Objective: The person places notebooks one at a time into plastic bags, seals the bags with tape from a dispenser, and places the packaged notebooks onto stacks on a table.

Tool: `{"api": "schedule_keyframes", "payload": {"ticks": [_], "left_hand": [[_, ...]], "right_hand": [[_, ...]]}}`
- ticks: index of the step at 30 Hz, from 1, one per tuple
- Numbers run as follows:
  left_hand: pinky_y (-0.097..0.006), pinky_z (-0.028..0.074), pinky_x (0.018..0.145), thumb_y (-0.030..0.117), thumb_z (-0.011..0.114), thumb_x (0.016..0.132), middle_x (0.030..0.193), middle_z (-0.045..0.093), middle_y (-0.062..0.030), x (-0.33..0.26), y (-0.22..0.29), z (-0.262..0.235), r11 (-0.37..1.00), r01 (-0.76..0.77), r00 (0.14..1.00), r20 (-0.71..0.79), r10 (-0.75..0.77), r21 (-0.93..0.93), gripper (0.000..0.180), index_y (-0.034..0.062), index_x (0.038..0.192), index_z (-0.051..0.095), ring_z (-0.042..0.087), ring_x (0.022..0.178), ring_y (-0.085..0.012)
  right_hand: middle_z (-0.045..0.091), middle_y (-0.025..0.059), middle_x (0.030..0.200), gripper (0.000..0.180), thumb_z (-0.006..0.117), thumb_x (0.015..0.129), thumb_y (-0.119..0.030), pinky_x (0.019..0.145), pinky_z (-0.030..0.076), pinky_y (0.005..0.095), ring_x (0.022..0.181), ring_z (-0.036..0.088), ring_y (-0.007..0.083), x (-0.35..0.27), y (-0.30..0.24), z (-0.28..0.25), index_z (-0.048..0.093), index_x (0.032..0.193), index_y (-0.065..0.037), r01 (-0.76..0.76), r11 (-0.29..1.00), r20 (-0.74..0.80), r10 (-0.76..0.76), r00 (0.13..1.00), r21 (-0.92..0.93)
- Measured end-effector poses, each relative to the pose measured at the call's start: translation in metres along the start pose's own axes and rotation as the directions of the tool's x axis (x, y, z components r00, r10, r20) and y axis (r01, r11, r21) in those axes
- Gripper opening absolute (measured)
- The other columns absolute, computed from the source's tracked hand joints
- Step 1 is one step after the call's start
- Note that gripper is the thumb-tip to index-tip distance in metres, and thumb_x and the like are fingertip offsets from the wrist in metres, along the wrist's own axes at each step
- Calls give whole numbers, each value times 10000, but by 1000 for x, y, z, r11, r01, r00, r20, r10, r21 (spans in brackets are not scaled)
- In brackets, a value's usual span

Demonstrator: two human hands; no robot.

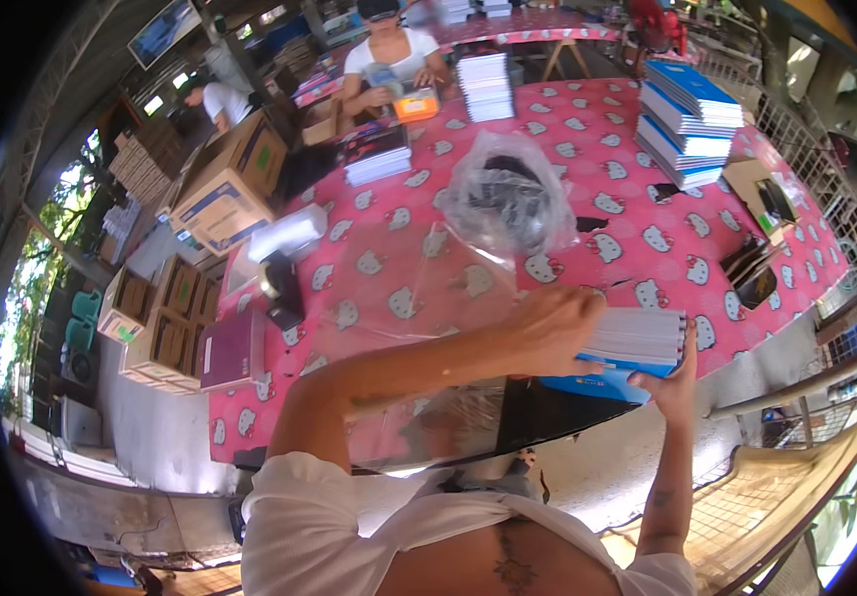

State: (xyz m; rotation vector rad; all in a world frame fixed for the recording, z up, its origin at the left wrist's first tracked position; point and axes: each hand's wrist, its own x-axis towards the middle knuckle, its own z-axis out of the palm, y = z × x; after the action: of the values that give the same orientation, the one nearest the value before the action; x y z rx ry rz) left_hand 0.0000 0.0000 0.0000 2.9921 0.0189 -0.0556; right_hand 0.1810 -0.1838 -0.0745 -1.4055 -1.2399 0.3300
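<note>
A thick stack of blue-covered notebooks (632,338) is at the near right edge of the table, its white page edges showing. My right hand (675,382) grips its right end, with the thumb on the blue cover. My left arm reaches across in front of me. At the stack's left end, my left hand (559,328) is closed with its fingers curled; what they hold, if anything, is hidden. Clear plastic sheeting (413,328) lies on the table beside my left forearm. Beyond the stack sits a crumpled clear plastic bag (513,194) with dark contents.
A pink patterned cloth (597,149) covers the table. Tall notebook piles (687,124) stand at the far right. Cardboard boxes (230,184), a black tape dispenser (279,290) and a purple book (233,350) are at left. Across the table, a person (393,65) handles an orange-and-yellow item.
</note>
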Motion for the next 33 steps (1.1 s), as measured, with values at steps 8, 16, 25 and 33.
{"api": "schedule_keyframes", "payload": {"ticks": [8, 16, 25, 33], "left_hand": [[-352, 563, 764, 447, 812, 795, 1076, 690, -91, -222, -127, 54, 298, 327, 584, -56, -810, -897, 648, 9, 1224, 602, 682, 919, -193], [-307, 548, 801, 410, 809, 809, 1097, 682, -101, -317, -245, 163, -142, 121, 562, 186, -806, -982, 602, -18, 1195, 637, 666, 944, -174], [-355, 560, 764, 495, 771, 814, 1093, 690, -177, -323, -216, 215, -257, 286, 299, 341, -891, -923, 685, -42, 1213, 625, 683, 968, -248], [-384, 574, 719, 615, 744, 770, 958, 727, -206, -318, -219, 194, 82, 614, 257, 100, -961, -785, 723, -42, 1071, 703, 724, 848, -286]], "right_hand": [[633, 86, 1142, 570, 723, 873, -364, 895, 495, 375, 1059, 615, 206, -40, 44, 201, 544, 1280, -6, -500, 479, 258, 484, 836, 722], [648, 81, 940, 589, 759, 831, -447, 731, 515, 384, 814, 620, 211, 20, 57, 344, 622, 1170, 14, -835, 292, 421, 757, 500, 466], [639, 49, 892, 550, 753, 847, -446, 651, 541, 343, 762, 611, 168, 44, 52, 338, 647, 1156, -4, -872, 414, 316, 817, 482, 261], [708, 123, 935, 535, 705, 891, -443, 666, 550, 390, 782, 665, 218, 35, 109, 339, 691, 1114, 43, -766, 613, 289, 710, 642, 193]]}}
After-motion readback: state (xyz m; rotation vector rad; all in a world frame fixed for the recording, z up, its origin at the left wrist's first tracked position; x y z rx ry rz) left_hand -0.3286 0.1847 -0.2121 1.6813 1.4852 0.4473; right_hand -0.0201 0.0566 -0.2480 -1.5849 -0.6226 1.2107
